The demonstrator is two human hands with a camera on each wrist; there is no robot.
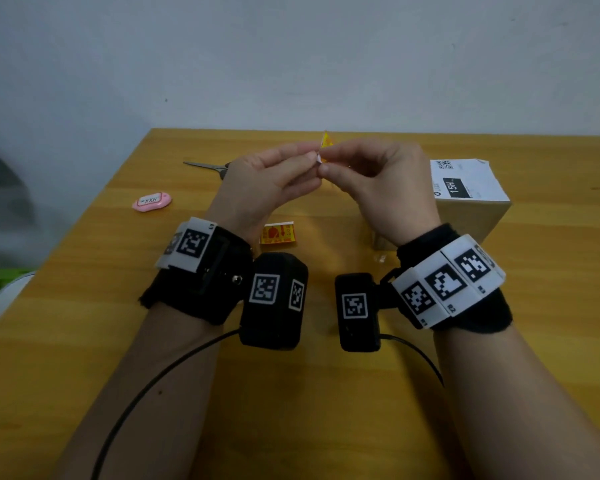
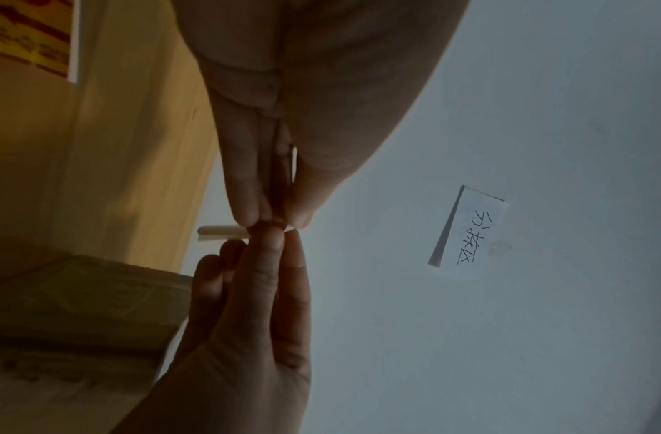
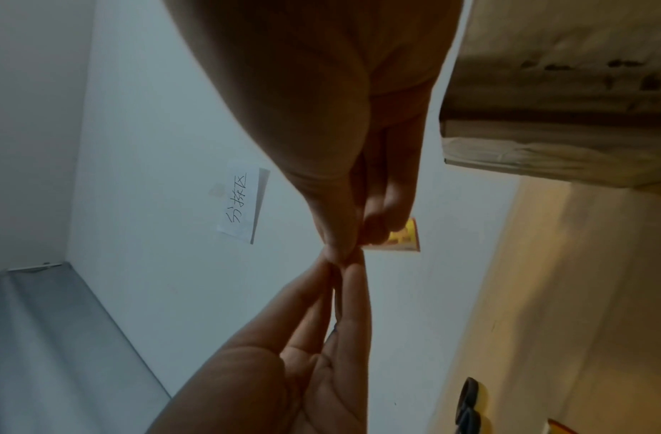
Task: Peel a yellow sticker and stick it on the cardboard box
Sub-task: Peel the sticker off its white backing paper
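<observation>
A small yellow sticker (image 1: 325, 143) on its white backing is held upright in the air above the middle of the table. My left hand (image 1: 310, 156) pinches the white backing corner between thumb and fingertips. My right hand (image 1: 326, 165) pinches the same corner from the other side, fingertips touching the left's. In the right wrist view the yellow sticker (image 3: 403, 237) sticks out past the right fingers (image 3: 391, 211). It shows edge-on as a pale strip (image 2: 224, 233) in the left wrist view. The cardboard box (image 1: 471, 202), white label on top, stands at the right.
A second yellow sticker (image 1: 278, 233) lies flat on the wooden table (image 1: 291, 393) between my wrists. Scissors (image 1: 205, 166) and a pink oval object (image 1: 152, 201) lie at the left. A handwritten paper note (image 3: 243, 202) hangs on the grey wall behind.
</observation>
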